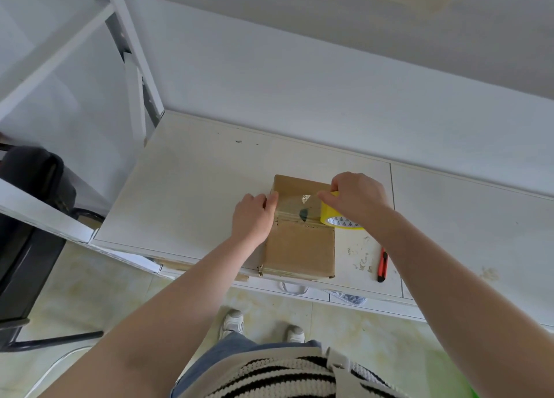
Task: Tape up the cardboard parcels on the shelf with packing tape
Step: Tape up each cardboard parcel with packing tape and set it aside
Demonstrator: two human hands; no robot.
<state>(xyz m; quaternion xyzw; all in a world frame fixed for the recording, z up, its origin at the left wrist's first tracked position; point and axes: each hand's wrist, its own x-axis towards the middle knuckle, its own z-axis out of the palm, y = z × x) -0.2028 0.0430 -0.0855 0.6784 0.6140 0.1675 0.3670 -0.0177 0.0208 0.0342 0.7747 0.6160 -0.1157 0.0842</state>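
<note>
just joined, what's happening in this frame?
A person is taping a cardboard parcel on a white shelf. The right hand holds a yellow roll of packing tape at the parcel's right edge, with a clear strip pulled leftward across the top. The left hand presses the strip's free end at the parcel's left edge. The strip is not yet cut; a red utility knife lies on the shelf to the right.

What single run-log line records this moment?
step: taping | left hand: presses tape end on parcel | right hand: grips tape roll | knife: idle
</note>
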